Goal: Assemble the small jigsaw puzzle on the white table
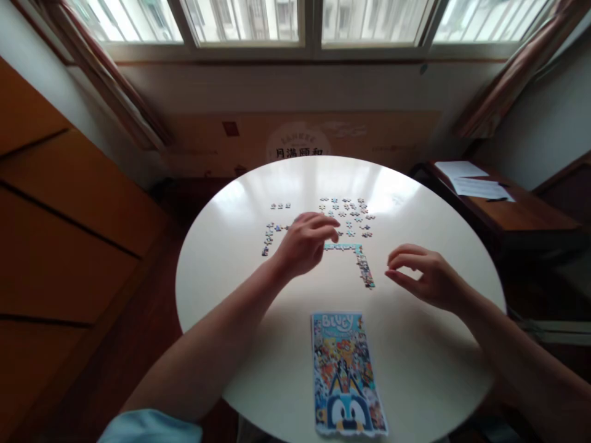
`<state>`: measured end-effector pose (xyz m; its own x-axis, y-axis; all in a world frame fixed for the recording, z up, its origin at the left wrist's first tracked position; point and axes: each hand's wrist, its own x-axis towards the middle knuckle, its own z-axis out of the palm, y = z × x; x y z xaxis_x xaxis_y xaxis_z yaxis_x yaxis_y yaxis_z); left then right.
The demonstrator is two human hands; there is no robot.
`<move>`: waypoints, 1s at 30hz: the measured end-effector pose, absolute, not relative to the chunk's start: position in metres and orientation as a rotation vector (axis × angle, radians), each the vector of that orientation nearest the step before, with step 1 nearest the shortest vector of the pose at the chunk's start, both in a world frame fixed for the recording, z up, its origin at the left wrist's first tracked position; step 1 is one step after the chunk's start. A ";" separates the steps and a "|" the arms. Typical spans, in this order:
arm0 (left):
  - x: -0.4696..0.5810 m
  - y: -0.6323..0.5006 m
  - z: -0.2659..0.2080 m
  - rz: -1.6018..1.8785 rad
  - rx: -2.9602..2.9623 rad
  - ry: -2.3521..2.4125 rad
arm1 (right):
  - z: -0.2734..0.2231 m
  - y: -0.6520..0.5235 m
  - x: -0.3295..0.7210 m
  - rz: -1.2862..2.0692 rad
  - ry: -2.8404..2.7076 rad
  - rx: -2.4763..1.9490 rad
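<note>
Sorting puzzle pieces point(351, 212) at the desk's point(221, 258) twelve o'clock, we hover our left hand point(302, 243), grip narrow; whether it holds one, we cannot tell. Right hand point(427, 277) half-curled, empty; next needs matching edges.

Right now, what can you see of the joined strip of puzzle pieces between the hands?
The joined strip of puzzle pieces forms an L: a short pale-blue run lying flat on the white round table, turning at a corner into a darker, multicoloured leg that runs toward the person. It looks like thin printed card. The left hand hovers at its left end, and whether they touch cannot be told; the right hand is apart, to its right.
</note>
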<state>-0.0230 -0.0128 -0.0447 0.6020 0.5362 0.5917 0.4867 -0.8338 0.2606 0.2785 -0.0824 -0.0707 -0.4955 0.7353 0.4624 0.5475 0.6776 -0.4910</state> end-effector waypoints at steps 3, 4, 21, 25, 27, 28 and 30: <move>-0.071 0.010 -0.024 1.600 2.511 1.320 | -0.048 -0.081 0.283 0.369 -2.145 -0.997; -0.087 0.017 -0.020 1.731 2.413 1.463 | -0.039 -0.080 0.283 0.385 -2.108 -0.992; -0.117 0.026 -0.022 0.275 2.341 1.750 | -0.084 -0.025 0.253 0.316 -1.708 -1.112; -0.113 0.024 -0.020 0.256 2.288 1.933 | -0.084 -0.025 0.257 0.238 -1.697 -1.123; -0.110 0.025 -0.022 0.236 2.275 1.943 | -0.081 -0.024 0.258 0.203 -1.699 -1.096; -0.108 0.025 -0.023 0.225 2.276 1.932 | -0.080 -0.024 0.258 0.193 -1.706 -1.079; -0.103 0.026 -0.027 0.206 2.283 1.901 | -0.077 -0.023 0.258 0.179 -1.731 -1.046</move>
<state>-0.1034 0.0258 -0.0271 0.1807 0.9835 0.0011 0.9610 -0.1768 0.2128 0.2581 -0.0234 -0.0772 -0.0601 0.7131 0.6985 0.5549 0.6056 -0.5705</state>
